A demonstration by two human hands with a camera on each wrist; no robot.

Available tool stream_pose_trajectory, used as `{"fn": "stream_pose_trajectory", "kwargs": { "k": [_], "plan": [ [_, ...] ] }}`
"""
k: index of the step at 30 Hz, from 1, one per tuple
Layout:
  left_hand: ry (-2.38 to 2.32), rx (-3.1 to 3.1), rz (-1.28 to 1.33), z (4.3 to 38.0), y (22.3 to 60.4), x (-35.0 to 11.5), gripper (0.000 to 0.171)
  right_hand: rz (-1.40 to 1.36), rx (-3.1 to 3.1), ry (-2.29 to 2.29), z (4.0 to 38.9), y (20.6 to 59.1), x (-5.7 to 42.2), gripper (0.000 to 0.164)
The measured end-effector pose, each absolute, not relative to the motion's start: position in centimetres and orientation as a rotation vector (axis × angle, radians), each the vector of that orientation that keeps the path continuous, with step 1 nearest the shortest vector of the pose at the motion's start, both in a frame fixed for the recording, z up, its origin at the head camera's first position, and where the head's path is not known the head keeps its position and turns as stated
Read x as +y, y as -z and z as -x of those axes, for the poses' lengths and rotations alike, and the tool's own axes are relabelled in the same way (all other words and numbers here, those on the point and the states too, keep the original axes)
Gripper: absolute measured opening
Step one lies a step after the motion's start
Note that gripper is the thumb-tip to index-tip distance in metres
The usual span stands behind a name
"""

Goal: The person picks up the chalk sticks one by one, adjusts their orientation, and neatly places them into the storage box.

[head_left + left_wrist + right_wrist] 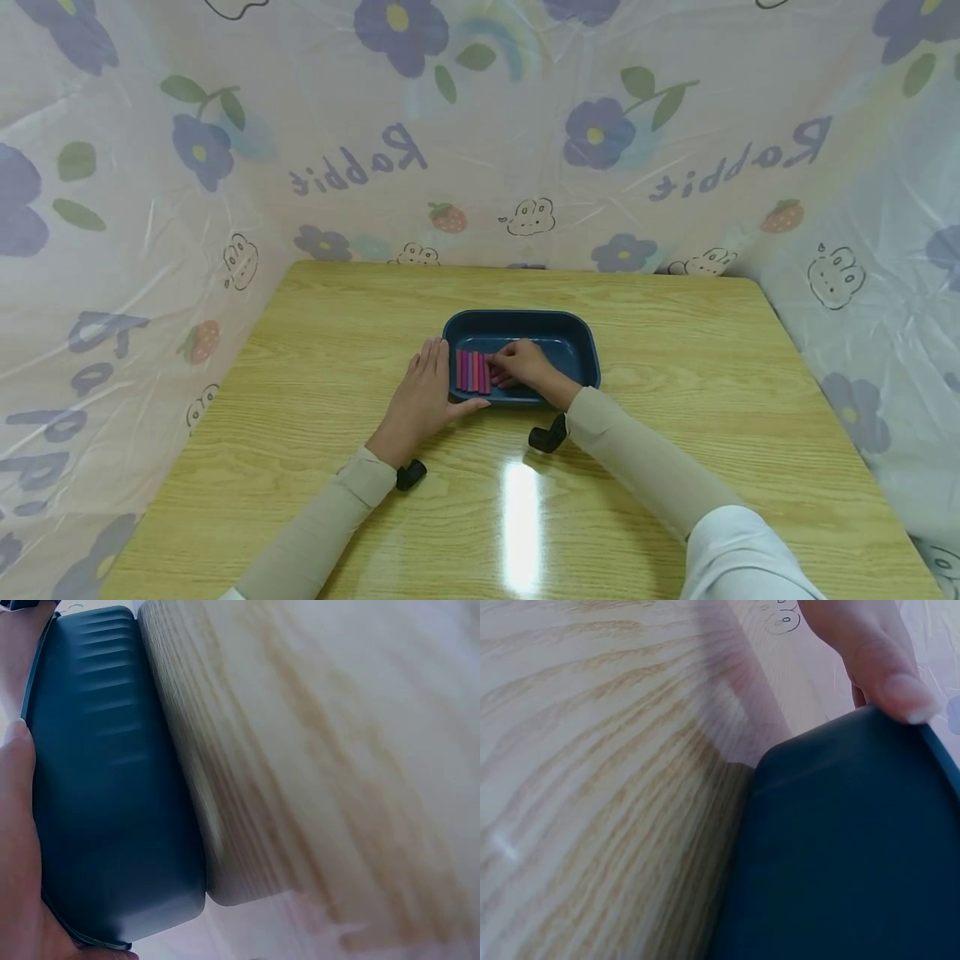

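A dark blue rectangular tray (573, 358) lies on the table. Side by side at its left end stand several slim sticks (472, 372) in pink, purple and orange-red. My left hand (423, 396) rests against the tray's left end, fingers straight, thumb along the near rim; that thumb (904, 694) also shows over the rim in the right wrist view. Inside the tray, my right hand (522, 362) has bent fingers, pinching a stick at the right end of the row; the fingers largely hide it. Only the tray's outer wall (112, 810) shows in the left wrist view, not the sticks.
The wood-grain table (337, 333) spreads around the tray. A printed curtain (510, 125) with flowers and rabbits encloses the back and sides. Black wrist cameras (549, 435) hang under both wrists, close to the tabletop.
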State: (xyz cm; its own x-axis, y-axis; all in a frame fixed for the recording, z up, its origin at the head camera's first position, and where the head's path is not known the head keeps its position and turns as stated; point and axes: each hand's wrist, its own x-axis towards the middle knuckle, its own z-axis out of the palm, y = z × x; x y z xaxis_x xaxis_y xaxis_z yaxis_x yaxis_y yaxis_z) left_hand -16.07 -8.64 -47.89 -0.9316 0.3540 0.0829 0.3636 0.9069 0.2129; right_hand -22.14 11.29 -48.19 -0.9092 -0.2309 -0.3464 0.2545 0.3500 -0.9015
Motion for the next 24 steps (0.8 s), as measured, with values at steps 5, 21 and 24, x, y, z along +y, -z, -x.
{"fn": "stream_pose_trajectory", "kwargs": {
  "k": [5, 21, 24],
  "plan": [
    [0.365, -3.016, 0.592, 16.3, 47.9, -8.6, 0.119, -0.025, 2.202, 1.591, 22.1, 48.1, 11.5, 0.024],
    [0.384, -3.055, 0.546, 16.5, 47.2, -8.4, 0.120, 0.024, 2.222, 1.794, 23.0, 47.3, 12.4, 0.038],
    [0.395, -3.086, 0.520, 16.6, 47.1, -8.6, 0.117, 0.108, 2.239, 1.795, 22.9, 46.6, 13.0, 0.042]
  ]
}}
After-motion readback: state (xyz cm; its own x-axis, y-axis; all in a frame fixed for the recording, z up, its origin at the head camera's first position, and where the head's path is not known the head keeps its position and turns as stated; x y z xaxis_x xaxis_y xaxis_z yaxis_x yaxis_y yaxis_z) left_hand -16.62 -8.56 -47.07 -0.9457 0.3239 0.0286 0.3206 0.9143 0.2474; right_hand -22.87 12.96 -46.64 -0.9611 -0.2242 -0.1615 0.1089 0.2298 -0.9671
